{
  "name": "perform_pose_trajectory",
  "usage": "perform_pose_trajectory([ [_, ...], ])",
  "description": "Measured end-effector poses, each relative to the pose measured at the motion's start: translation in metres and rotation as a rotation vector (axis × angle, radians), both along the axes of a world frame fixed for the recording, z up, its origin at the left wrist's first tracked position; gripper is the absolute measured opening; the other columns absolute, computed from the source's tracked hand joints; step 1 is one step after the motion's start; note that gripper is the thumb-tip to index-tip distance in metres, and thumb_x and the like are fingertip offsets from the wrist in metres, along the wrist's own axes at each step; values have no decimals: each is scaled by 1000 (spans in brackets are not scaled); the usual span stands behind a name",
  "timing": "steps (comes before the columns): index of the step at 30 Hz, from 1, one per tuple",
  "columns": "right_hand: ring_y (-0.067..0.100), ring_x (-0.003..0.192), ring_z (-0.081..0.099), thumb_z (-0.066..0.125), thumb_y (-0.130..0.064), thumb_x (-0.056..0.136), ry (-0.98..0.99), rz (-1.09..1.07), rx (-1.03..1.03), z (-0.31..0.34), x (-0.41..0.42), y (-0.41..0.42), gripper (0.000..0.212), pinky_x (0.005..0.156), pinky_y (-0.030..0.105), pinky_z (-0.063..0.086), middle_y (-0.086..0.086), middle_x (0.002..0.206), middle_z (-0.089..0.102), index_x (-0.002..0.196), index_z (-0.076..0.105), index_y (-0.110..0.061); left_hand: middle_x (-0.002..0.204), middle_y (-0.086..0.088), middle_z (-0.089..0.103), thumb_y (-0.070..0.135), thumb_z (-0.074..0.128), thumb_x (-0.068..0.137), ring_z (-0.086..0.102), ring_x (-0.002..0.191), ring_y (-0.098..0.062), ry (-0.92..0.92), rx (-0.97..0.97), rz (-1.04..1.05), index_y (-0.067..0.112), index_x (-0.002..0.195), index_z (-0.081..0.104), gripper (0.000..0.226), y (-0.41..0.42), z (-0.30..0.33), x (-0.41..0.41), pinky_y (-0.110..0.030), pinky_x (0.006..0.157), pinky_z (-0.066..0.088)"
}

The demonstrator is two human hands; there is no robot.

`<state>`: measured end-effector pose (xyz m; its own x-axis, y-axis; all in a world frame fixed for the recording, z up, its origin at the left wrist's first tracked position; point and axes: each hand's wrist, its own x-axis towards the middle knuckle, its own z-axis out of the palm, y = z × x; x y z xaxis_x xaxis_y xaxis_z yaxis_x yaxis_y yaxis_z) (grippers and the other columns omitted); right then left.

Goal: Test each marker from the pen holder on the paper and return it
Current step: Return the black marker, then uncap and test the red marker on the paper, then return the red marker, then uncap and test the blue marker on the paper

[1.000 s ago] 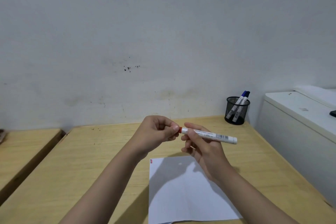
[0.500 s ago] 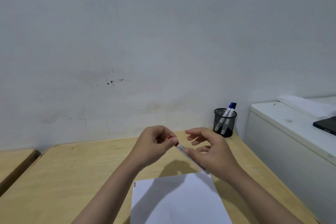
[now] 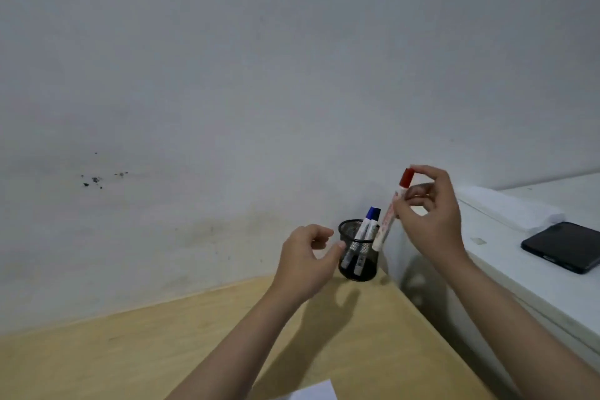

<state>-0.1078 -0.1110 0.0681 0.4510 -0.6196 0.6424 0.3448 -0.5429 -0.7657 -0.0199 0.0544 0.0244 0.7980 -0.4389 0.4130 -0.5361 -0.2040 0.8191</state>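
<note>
A black mesh pen holder (image 3: 356, 265) stands at the far right corner of the wooden table (image 3: 194, 341), with two blue-capped markers (image 3: 367, 230) leaning inside. My right hand (image 3: 428, 214) holds a red-capped white marker (image 3: 391, 211) nearly upright, cap on top, its lower end just above the holder's right rim. My left hand (image 3: 308, 263) hovers at the holder's left side, fingers curled and apart, its thumb close to the mesh. Only a corner of the white paper (image 3: 313, 392) shows at the bottom edge.
A white cabinet (image 3: 526, 286) stands right of the table, with a dark phone (image 3: 563, 247) and a folded white cloth (image 3: 509, 208) on top. A pale wall rises directly behind the holder.
The red marker has gone from held between both hands over the paper to upright in my right hand above the holder. My left hand let go and moved beside the holder. The view shifted up.
</note>
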Motion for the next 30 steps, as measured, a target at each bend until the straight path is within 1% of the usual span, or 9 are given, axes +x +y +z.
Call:
perform_pose_trajectory([
  [3,13,70,63,66,-6,78,-13,-131,27,4,27,-37,42,71,27,53,-2,77,60,107,47,-31,114,-4,59,32,65,81,57,105,-17,-78,91,7,15,111,60,35,-43,-9,26,-25,88,43],
  [6,11,65,63,66,-6,77,93,-160,17,-8,51,-57,40,60,18,49,0,73,60,105,47,-29,116,-6,57,35,62,83,54,110,-19,-126,159,5,14,114,60,38,-73,-22,41,-21,84,36],
  [11,16,70,59,67,-7,73,355,-143,68,-42,79,-71,39,54,23,40,10,82,63,105,48,-21,108,-7,58,38,61,83,54,103,-23,-145,185,87,9,101,63,34,-98,-39,53,-23,78,37],
  [14,24,81,59,70,-7,70,503,-118,61,-58,91,-76,42,54,23,41,14,93,62,104,48,-18,106,-6,60,35,67,79,55,101,-19,-112,109,130,8,104,63,37,-102,-42,55,-20,78,37],
  [17,19,83,52,72,-3,65,605,-93,-18,-67,100,-77,48,52,22,39,16,104,55,106,48,-13,105,-6,62,35,71,75,54,95,-15,-82,62,134,9,102,63,39,-102,-45,55,-19,76,36],
  [20,16,86,49,75,-7,64,657,-121,-112,-66,106,-79,58,63,22,44,15,115,47,115,47,-13,105,-5,64,35,74,73,50,90,-10,-71,29,141,9,102,64,40,-101,-47,56,-18,76,35],
  [23,24,108,50,73,-23,70,615,-190,-204,-61,110,-81,53,87,38,49,12,119,45,118,52,-19,106,-4,66,36,75,72,55,94,-12,-54,13,145,10,103,64,43,-100,-49,56,-18,77,36],
  [25,28,113,46,69,-31,74,645,-239,-264,-58,114,-79,44,90,44,48,11,116,46,115,58,-20,106,-3,66,37,76,70,58,100,-15,-48,4,142,10,104,64,44,-101,-52,57,-18,79,36],
  [30,30,113,44,66,-34,78,713,-324,-346,-57,122,-73,29,90,44,44,10,113,49,102,65,-18,104,-4,67,38,76,70,59,99,-16,-56,5,142,10,102,65,45,-101,-52,58,-19,79,39],
])
